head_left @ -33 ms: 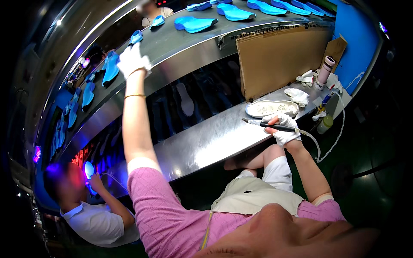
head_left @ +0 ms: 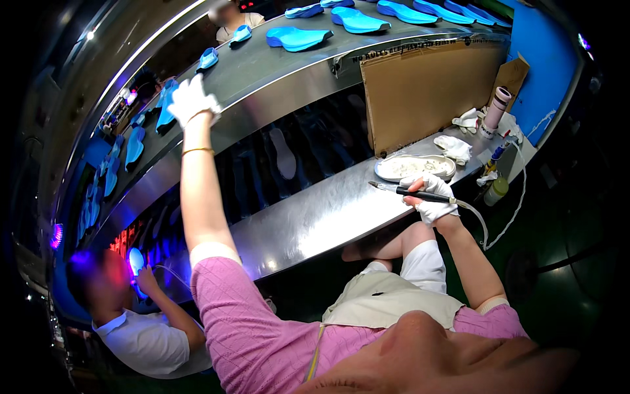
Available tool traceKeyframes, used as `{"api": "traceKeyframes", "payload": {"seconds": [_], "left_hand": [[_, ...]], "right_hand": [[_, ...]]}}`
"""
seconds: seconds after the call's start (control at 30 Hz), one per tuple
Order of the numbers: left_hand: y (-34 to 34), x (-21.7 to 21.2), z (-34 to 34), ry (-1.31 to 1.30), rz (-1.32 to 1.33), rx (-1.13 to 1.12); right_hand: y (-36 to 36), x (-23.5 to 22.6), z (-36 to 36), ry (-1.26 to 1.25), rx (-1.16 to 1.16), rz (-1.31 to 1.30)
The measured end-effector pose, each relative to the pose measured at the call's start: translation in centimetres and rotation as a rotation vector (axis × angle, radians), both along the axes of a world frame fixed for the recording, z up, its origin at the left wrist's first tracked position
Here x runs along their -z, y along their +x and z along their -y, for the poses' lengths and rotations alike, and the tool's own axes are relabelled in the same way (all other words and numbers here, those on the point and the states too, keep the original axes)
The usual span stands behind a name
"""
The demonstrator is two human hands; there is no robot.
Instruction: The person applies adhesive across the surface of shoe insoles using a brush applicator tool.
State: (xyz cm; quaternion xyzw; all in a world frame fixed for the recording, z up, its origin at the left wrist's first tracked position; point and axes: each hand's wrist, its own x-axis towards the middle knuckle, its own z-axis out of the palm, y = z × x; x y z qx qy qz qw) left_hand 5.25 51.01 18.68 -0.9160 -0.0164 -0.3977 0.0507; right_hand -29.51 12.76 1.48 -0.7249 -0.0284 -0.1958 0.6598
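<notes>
My left hand (head_left: 192, 102), in a white glove, reaches over the dark conveyor belt (head_left: 246, 69) with its fingers spread and nothing in it. Its fingertips come up against the edge of a blue insole (head_left: 168, 104); whether they touch cannot be told. Just beyond the hand lies another blue insole (head_left: 208, 59). My right hand (head_left: 434, 198), in a white glove with bare fingertips, grips a slim black pen-shaped tool (head_left: 426, 195) with a metal tip and a pale cord. That tool points left above the metal bench, beside a shallow white dish (head_left: 415, 167) holding pale bits.
More blue insoles (head_left: 298, 38) lie along the belt. A cardboard sheet (head_left: 430, 95) stands behind the metal bench (head_left: 295, 230). Rumpled white gloves (head_left: 454, 148), a pink bottle (head_left: 497, 111) and a small jar (head_left: 497, 190) are at right. A co-worker (head_left: 147, 338) sits at lower left.
My left hand has moved left along the belt, away from the small far insole toward the one nearer on the left. My right hand and its tool have stayed nearly still.
</notes>
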Motion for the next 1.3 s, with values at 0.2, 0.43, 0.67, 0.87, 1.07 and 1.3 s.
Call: {"api": "traceKeyframes", "payload": {"seconds": [0.2, 0.43, 0.67, 0.87, 1.07, 1.3], "left_hand": [[0.4, -0.3, -11.3, -0.629, -0.431, 0.013], [-4.1, 1.4, -9.7, 0.228, -0.045, -0.032], [-5.7, -0.3, -11.1, -0.018, -0.11, 0.182], [-4.9, 1.2, -8.7, -0.15, -0.034, 0.182], [-13.3, -1.2, -4.5, -0.896, 0.51, 0.978], [-21.7, -1.7, -4.4, -1.538, 0.159, 1.827]], "right_hand": [[1.1, -0.2, -1.2, 0.143, -0.132, 0.034], [0.4, -0.4, -2.5, 0.099, -0.123, -0.032], [-0.9, -1.4, -3.1, 0.073, -0.109, -0.073], [-2.4, -1.2, -2.8, 0.014, -0.047, -0.035], [-2.2, 0.3, -1.1, 0.063, -0.02, -0.069], [-0.2, 1.8, -0.4, 0.128, 0.019, -0.015]]}}
